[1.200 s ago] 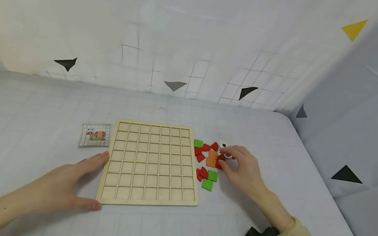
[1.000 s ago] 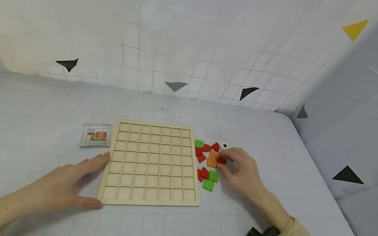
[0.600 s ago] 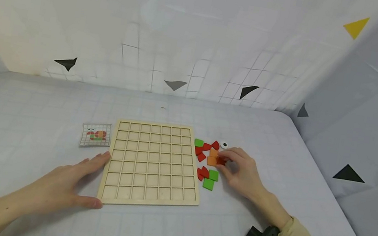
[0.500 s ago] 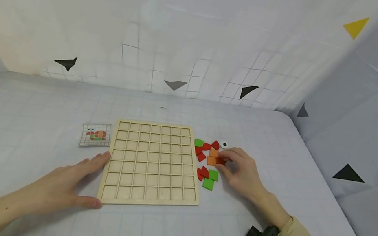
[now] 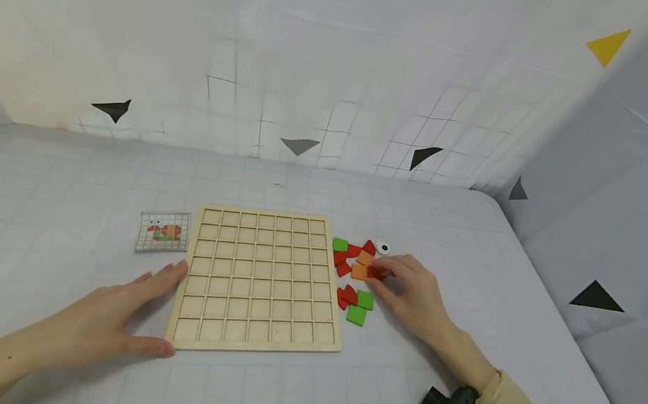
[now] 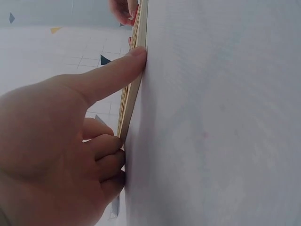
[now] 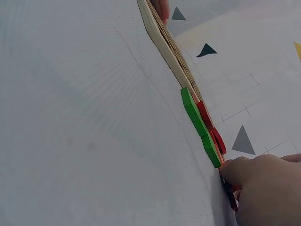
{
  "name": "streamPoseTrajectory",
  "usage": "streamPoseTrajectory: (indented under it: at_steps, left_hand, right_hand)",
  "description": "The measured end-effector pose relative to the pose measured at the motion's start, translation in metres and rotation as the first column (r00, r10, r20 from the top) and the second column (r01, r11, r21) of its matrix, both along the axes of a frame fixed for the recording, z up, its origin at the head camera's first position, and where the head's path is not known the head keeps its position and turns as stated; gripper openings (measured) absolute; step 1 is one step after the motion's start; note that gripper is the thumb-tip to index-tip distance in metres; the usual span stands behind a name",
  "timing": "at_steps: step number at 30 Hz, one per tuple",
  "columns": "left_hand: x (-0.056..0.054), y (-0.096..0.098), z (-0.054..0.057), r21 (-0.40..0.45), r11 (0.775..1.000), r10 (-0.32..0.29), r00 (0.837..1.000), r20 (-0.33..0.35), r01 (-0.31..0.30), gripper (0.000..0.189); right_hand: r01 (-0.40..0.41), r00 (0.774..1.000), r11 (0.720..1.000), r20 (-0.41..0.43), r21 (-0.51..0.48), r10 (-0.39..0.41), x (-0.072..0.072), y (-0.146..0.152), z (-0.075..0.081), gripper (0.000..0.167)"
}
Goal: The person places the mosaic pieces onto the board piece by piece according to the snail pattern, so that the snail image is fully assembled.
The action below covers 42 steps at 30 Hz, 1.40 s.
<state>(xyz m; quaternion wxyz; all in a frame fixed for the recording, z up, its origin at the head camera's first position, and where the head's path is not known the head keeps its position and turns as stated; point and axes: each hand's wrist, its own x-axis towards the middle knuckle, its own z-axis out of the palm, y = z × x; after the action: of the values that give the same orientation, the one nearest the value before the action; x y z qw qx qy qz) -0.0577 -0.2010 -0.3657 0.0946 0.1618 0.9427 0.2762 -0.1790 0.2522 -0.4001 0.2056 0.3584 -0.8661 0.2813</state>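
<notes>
Right fingers [image 5: 396, 266] seemingly pinch a red piece [image 5: 375, 273] while left fingers [image 5: 162, 279], unclenched, touch the board [image 5: 259, 287] beside a printed card [image 5: 163, 233].

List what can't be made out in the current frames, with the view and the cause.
- Head view: the full outline of the red piece, covered by the right hand.
- Head view: fine details printed on the picture card, too small.
- Left wrist view: the cells of the wooden grid board, seen nearly edge-on and partly behind the left hand.
- Right wrist view: two red pieces, partly hidden by green squares.
</notes>
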Motion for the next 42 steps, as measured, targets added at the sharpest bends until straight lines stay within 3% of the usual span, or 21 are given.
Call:
streamPoseTrajectory:
  at_steps: [8,18,30,42]
  left_hand:
    - [0.001,-0.001,0.000,0.000,1.000,0.003,1.000,-0.007,-0.003,0.109]
    - [0.002,0.001,0.002,-0.003,1.000,0.005,1.000,0.006,-0.005,0.109]
    - [0.002,0.001,0.001,0.001,1.000,0.003,1.000,0.009,-0.003,0.109]
    - [0.002,0.000,0.000,-0.001,1.000,-0.001,1.000,0.003,0.001,0.109]
  right_hand:
    - [-0.005,1.000,0.998,0.007,-0.056,0.005,0.000,-0.001,0.000,0.034]
    - [0.026,0.996,0.992,0.092,-0.125,-0.015,0.005,-0.008,0.009,0.034]
    - [-0.027,0.982,0.986,0.179,-0.164,0.056,0.003,-0.036,0.027,0.029]
    - [-0.090,0.979,0.979,0.162,-0.184,0.120,-0.009,-0.062,0.022,0.029]
